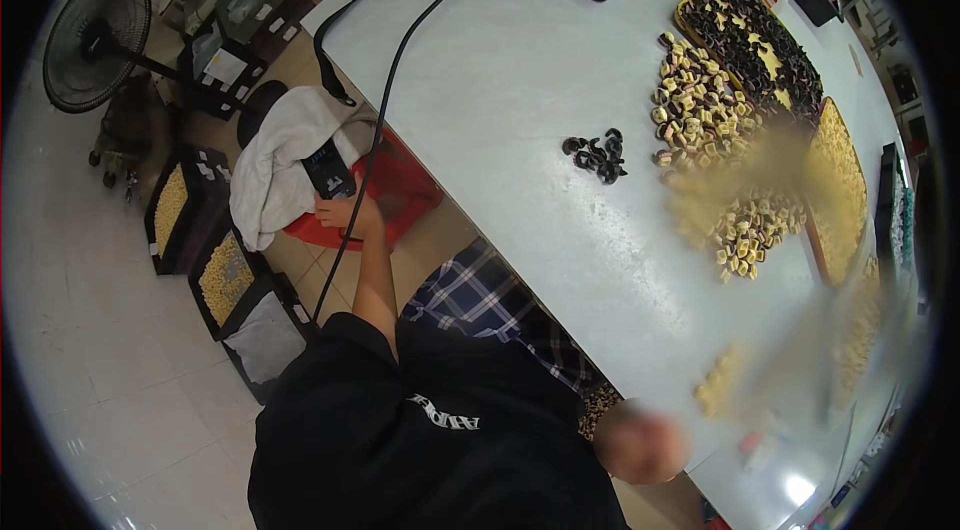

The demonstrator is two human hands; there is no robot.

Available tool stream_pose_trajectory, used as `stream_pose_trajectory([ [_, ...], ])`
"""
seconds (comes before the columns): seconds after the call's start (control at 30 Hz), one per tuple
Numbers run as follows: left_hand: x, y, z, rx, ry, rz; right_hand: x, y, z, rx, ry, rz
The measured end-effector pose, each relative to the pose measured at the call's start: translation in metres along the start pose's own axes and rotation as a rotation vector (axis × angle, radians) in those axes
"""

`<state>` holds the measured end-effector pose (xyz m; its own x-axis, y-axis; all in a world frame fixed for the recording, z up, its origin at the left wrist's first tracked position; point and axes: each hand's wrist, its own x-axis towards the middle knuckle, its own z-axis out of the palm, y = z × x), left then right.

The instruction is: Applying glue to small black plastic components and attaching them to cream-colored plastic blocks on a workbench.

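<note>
At the left of the head view, my left hand (pixel 345 217) is closed on the lower end of a dark smartphone (pixel 328 170) with a lit screen. The phone is at a white cloth (pixel 275 165) draped over a red plastic stool or chair (pixel 405 192). My left forearm reaches out from a black short sleeve. On the right side of my body, a blurred skin-coloured patch (pixel 640 442) shows beside the table edge. Whether it is my right hand or part of that arm cannot be made out, and no fingers show there.
The white table (pixel 500 100) holds small black pieces (pixel 600 155), cream-and-dark pieces (pixel 700 100), and a yellow-rimmed tray of dark pieces (pixel 750 40). A black cable (pixel 398 50) hangs over its edge. On the floor are a fan (pixel 97 40) and black bins (pixel 225 280).
</note>
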<state>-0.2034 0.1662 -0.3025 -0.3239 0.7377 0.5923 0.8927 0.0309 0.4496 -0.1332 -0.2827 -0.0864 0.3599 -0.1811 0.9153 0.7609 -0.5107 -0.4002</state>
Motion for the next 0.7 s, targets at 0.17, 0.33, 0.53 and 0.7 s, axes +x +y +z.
stream_pose_trajectory([
  [0.17,-0.002,-0.002,0.005,-0.086,0.048,0.007,0.0,0.0,0.002,-0.003,0.016,-0.007],
  [0.33,-0.002,-0.01,0.011,-0.136,0.121,0.06,0.0,0.0,0.002,-0.008,0.019,-0.011],
  [0.53,-0.006,-0.012,0.007,-0.218,0.137,0.134,0.001,0.0,0.001,-0.006,0.01,-0.013],
  [0.7,0.0,-0.011,0.009,-0.276,0.173,0.175,0.002,0.0,0.002,0.001,0.004,-0.019],
])
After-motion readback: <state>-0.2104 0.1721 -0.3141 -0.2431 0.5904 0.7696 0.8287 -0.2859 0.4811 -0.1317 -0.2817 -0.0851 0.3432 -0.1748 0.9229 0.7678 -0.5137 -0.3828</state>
